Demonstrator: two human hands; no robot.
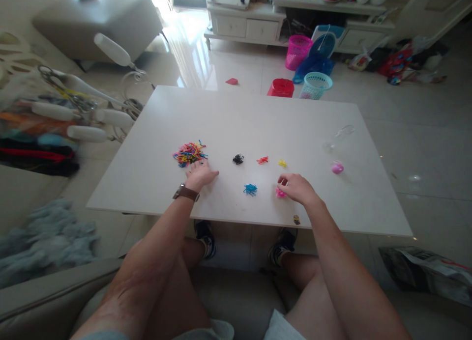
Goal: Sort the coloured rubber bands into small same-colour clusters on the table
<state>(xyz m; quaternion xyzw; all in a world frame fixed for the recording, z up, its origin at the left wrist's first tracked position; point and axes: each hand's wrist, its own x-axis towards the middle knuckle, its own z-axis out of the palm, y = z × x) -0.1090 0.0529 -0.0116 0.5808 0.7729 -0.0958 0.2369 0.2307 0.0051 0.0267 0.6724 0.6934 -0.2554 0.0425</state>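
A mixed pile of colourful rubber bands (189, 154) lies on the left half of the white table (221, 119). My left hand (201, 174) rests at its near edge, fingers spread and thumb out to the right. Sorted by colour, smaller heaps lie further right: black bands (238, 159), red bands (262, 160), yellow bands (282, 163) and blue bands (250, 189). Over the pink bands (280, 193) is my right hand (298, 187), thumb and fingers pinched together. Whatever the pinch holds is too small to make out, and the hand partly covers the pink heap.
A pink round object (337, 168) and a clear plastic piece (345, 130) lie on the table's right side. Near the front edge is a small yellow-and-dark figure (297, 220). Beyond the far edge stand a red bin (280, 87) and a light-blue basket (316, 85). A white lamp (114, 50) stands left.
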